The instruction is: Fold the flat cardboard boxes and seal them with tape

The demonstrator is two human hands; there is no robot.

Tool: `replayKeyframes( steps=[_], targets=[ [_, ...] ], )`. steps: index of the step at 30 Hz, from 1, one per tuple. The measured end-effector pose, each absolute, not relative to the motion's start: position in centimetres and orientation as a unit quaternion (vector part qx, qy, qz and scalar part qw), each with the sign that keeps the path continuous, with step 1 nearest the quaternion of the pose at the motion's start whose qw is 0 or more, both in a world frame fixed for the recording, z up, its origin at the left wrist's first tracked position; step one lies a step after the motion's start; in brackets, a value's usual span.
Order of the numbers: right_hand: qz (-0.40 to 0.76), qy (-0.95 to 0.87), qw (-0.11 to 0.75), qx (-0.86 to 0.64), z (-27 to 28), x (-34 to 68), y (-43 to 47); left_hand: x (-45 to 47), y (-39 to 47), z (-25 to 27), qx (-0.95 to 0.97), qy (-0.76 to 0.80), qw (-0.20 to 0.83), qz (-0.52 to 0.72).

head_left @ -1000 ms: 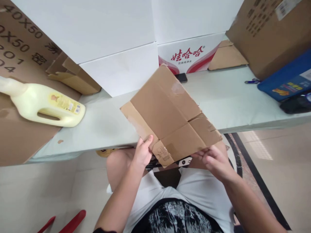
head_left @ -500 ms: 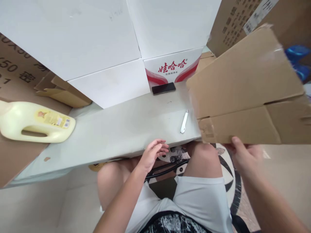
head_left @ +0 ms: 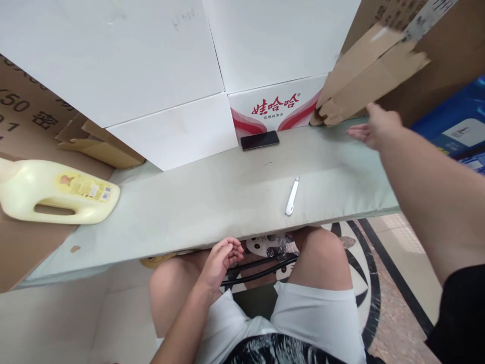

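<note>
My right hand point(head_left: 379, 126) reaches out over the right part of the covered table. Its thumb and fingers are apart, with nothing between them. Just beyond it, a flattened piece of cardboard point(head_left: 373, 81) leans upright beside the white box and against a large brown carton. Over my lap, in front of the table edge, my left hand point(head_left: 225, 255) hangs loosely curled and holds nothing. A white utility knife point(head_left: 292, 196) lies on the table between the two hands, touched by neither. Behind it a black phone point(head_left: 259, 140) rests at the foot of the white box.
White boxes point(head_left: 170, 136) with a red-printed one point(head_left: 278, 111) stand along the back. A cream jug with a handle point(head_left: 87, 189) lies at left, near a brown carton point(head_left: 22, 106). Blue packages point(head_left: 454, 126) sit at right. The table's cloth point(head_left: 189, 202) ends above my knees.
The cardboard has gone from the right front to the back right, leaning against the carton. My right hand reached forward with it and let go. My left hand drew slightly back and left.
</note>
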State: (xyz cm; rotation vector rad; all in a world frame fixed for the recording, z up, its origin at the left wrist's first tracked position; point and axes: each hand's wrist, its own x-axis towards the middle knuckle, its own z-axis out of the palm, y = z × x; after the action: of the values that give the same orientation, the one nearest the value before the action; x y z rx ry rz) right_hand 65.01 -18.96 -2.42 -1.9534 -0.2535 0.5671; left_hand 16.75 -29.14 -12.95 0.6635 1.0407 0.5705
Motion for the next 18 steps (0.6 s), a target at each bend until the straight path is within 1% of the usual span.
replayKeyframes(
  steps=[2, 7, 10, 14, 16, 18],
  targets=[
    [0.276, -0.155, 0.487, -0.814, -4.7, 62.7, -19.1, 16.9, -28.9, -12.9, 0.309, 0.471, 0.781, 0.271],
    [0.269, -0.347, 0.407, -0.801, -11.3, 53.7, -23.0, 16.7, -28.0, -13.1, 0.334, 0.455, 0.784, 0.260],
    [0.275, -0.477, 0.362, -0.752, -13.1, 47.4, -24.6, 16.0, -26.9, -12.9, 0.348, 0.476, 0.762, 0.269],
    [0.285, -0.618, 0.322, -0.658, -14.6, 39.0, -24.8, 14.3, -24.0, -11.9, 0.382, 0.491, 0.716, 0.316],
    [0.240, -0.687, 0.274, -0.629, -15.5, 35.8, -24.7, 12.9, -21.7, -11.1, 0.421, 0.498, 0.678, 0.340],
    [0.157, -0.737, 0.217, -0.621, -16.5, 33.7, -24.7, 11.2, -18.6, -10.3, 0.475, 0.524, 0.614, 0.352]
  ],
)
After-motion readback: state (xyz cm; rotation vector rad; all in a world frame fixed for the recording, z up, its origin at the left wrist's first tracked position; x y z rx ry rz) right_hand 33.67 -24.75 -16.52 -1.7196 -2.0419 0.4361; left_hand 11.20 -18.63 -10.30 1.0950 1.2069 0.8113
